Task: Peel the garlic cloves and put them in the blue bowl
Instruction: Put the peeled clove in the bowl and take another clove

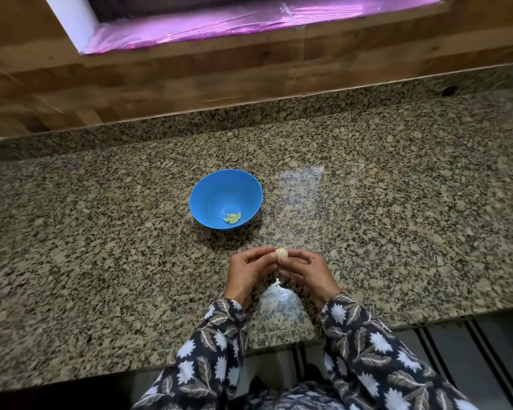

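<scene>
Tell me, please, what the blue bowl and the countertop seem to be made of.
The blue bowl looks like plastic: uniform saturated colour, smooth satin wall, thin rim. The countertop looks like polished granite, or a look-alike: speckled tan, black and grey grains with a glossy reflection.

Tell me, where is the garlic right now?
In the head view, the garlic is pinched between the left hand and right hand, low in the middle, just this side of the blue bowl.
</scene>
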The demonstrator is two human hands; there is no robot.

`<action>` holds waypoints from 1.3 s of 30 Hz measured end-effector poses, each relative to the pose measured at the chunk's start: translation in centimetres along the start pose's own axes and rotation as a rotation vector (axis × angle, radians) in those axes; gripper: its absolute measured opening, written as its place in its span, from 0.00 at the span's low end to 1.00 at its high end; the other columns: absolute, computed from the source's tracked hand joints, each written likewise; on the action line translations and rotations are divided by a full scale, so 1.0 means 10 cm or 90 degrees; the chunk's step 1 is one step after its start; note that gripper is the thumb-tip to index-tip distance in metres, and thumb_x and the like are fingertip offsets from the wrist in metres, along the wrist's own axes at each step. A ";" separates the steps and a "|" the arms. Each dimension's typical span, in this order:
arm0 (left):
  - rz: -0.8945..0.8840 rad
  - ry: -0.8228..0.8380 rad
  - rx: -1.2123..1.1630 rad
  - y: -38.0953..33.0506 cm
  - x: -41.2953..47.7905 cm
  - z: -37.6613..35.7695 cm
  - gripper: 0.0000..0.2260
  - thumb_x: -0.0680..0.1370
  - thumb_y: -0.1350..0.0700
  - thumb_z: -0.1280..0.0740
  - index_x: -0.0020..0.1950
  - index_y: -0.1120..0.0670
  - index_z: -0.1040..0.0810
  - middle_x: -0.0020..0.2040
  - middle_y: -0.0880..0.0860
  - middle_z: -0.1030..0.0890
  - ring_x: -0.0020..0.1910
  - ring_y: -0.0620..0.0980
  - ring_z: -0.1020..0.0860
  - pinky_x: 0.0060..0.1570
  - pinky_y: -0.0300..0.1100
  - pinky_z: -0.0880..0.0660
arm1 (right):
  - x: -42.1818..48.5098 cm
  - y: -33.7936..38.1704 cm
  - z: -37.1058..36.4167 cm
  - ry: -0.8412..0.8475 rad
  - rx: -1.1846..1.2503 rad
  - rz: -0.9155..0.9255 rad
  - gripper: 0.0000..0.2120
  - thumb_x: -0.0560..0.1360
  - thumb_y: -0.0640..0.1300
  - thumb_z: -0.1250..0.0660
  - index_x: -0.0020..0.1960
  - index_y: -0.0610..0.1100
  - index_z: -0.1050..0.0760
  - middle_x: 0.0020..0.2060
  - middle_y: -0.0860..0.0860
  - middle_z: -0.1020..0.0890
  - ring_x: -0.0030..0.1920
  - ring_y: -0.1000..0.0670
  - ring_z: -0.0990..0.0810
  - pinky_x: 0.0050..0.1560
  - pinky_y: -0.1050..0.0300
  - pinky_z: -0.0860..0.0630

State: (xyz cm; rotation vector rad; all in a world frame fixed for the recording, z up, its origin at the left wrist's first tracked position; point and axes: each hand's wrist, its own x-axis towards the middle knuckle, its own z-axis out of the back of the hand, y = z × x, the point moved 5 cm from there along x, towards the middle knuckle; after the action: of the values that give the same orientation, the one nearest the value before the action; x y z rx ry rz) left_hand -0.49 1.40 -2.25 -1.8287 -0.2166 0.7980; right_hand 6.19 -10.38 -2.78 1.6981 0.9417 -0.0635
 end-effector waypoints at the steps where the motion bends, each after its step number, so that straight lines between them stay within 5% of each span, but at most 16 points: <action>1: -0.002 0.004 0.016 0.00 0.00 0.00 0.11 0.71 0.67 0.29 0.53 0.65 0.20 0.50 0.61 0.17 0.49 0.56 0.18 0.49 0.43 0.20 | 0.01 0.01 0.00 0.002 -0.005 0.001 0.13 0.71 0.30 0.32 0.54 0.31 0.26 0.43 0.41 0.17 0.38 0.50 0.16 0.40 0.61 0.19; 4: -0.006 -0.004 0.057 0.00 0.01 0.01 0.12 0.71 0.67 0.29 0.54 0.64 0.20 0.52 0.61 0.18 0.52 0.57 0.19 0.55 0.48 0.22 | 0.03 0.01 -0.01 0.018 -0.037 -0.013 0.13 0.73 0.34 0.34 0.56 0.31 0.27 0.44 0.40 0.18 0.38 0.50 0.17 0.42 0.59 0.19; 13: -0.020 0.035 0.125 -0.01 0.05 -0.01 0.12 0.71 0.69 0.30 0.55 0.65 0.20 0.48 0.58 0.17 0.42 0.47 0.17 0.40 0.36 0.21 | 0.05 0.01 -0.02 0.040 -0.047 -0.028 0.15 0.76 0.34 0.39 0.63 0.32 0.29 0.55 0.35 0.22 0.44 0.46 0.19 0.46 0.58 0.20; 17: -0.063 0.004 0.174 -0.02 0.07 -0.01 0.11 0.71 0.68 0.30 0.53 0.64 0.20 0.49 0.60 0.17 0.42 0.47 0.18 0.41 0.37 0.21 | 0.06 0.02 -0.05 0.024 -0.050 -0.036 0.16 0.76 0.32 0.39 0.63 0.29 0.30 0.53 0.34 0.22 0.44 0.44 0.20 0.44 0.58 0.21; 20: -0.132 -0.050 0.289 -0.04 0.05 -0.02 0.11 0.72 0.64 0.29 0.54 0.61 0.19 0.49 0.57 0.17 0.46 0.48 0.18 0.49 0.41 0.21 | 0.07 0.04 -0.06 -0.001 -0.069 -0.032 0.16 0.76 0.31 0.39 0.63 0.29 0.30 0.55 0.33 0.23 0.50 0.39 0.20 0.41 0.60 0.20; 24: -0.247 -0.129 0.512 -0.11 -0.02 -0.12 0.09 0.74 0.57 0.30 0.54 0.56 0.18 0.46 0.51 0.17 0.39 0.41 0.23 0.37 0.25 0.27 | 0.08 0.03 -0.11 -0.019 -0.081 -0.012 0.14 0.76 0.31 0.39 0.61 0.30 0.28 0.54 0.33 0.22 0.42 0.46 0.20 0.37 0.64 0.21; 27: -0.285 -0.151 0.592 -0.12 -0.04 -0.15 0.08 0.75 0.58 0.32 0.53 0.57 0.18 0.45 0.54 0.16 0.39 0.44 0.23 0.40 0.34 0.24 | 0.08 -0.02 -0.10 -0.034 -0.056 -0.015 0.12 0.75 0.31 0.38 0.58 0.31 0.26 0.51 0.38 0.20 0.40 0.49 0.20 0.39 0.62 0.21; 30: -0.244 -0.174 0.493 -0.10 0.00 -0.10 0.08 0.74 0.61 0.30 0.52 0.59 0.17 0.46 0.54 0.16 0.39 0.44 0.22 0.39 0.27 0.26 | 0.08 -0.06 -0.09 -0.048 0.001 -0.037 0.09 0.76 0.32 0.39 0.55 0.34 0.24 0.46 0.39 0.19 0.38 0.48 0.19 0.45 0.56 0.21; 34: 0.016 -0.185 0.040 0.08 0.08 0.04 0.05 0.76 0.64 0.34 0.47 0.62 0.19 0.42 0.58 0.18 0.35 0.48 0.20 0.37 0.38 0.21 | 0.07 0.01 0.01 -0.073 0.024 -0.005 0.08 0.76 0.33 0.37 0.54 0.36 0.24 0.45 0.41 0.19 0.37 0.48 0.20 0.39 0.62 0.20; 39: 0.035 -0.188 -0.008 0.05 0.09 0.21 0.06 0.79 0.63 0.38 0.46 0.63 0.23 0.37 0.58 0.20 0.29 0.48 0.23 0.28 0.36 0.24 | 0.08 0.34 0.32 -0.202 -0.548 0.262 0.14 0.73 0.37 0.33 0.59 0.41 0.24 0.53 0.47 0.20 0.40 0.57 0.23 0.38 0.75 0.27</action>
State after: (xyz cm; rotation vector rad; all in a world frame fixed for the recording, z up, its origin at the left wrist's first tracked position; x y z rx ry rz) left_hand -1.20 3.22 -3.45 -1.7303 -0.3618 1.1072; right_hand 10.15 -12.80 -1.63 0.9957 0.2811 0.2999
